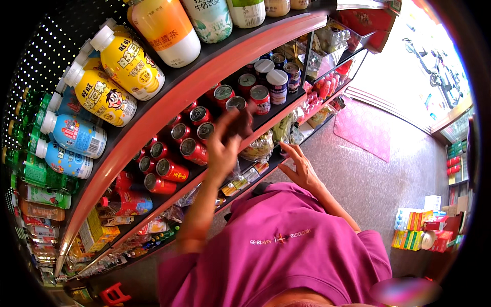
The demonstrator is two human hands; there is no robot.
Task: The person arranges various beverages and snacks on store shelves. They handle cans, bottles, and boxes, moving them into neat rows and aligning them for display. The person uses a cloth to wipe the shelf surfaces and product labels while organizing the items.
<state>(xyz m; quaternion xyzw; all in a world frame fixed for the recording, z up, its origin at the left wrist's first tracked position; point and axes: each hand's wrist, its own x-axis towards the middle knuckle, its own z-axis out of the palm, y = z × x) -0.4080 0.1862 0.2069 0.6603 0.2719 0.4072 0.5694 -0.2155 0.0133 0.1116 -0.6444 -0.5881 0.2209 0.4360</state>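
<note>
My left hand (224,146) reaches to the shelf of red drink cans (193,151), its fingers smeared by motion. A dark reddish blur lies at its fingertips, just below the silver top of one can (237,104); whether the hand grips that can is unclear. Farther right, my right hand (303,171) is held in front of the lower shelf, fingers apart and holding nothing. Close to it are bagged green vegetables (282,128) and a clear-wrapped bundle (260,147). White-topped cans (277,86) stand at the right end of the can rows.
Above the cans curves a shelf with a pink-red edge (204,84), bearing yellow bottles (132,64) and blue bottles (76,135). Green bottles (38,166) lie at far left. A pink mat (362,128) is by the doorway; stacked boxes (417,222) stand on the right.
</note>
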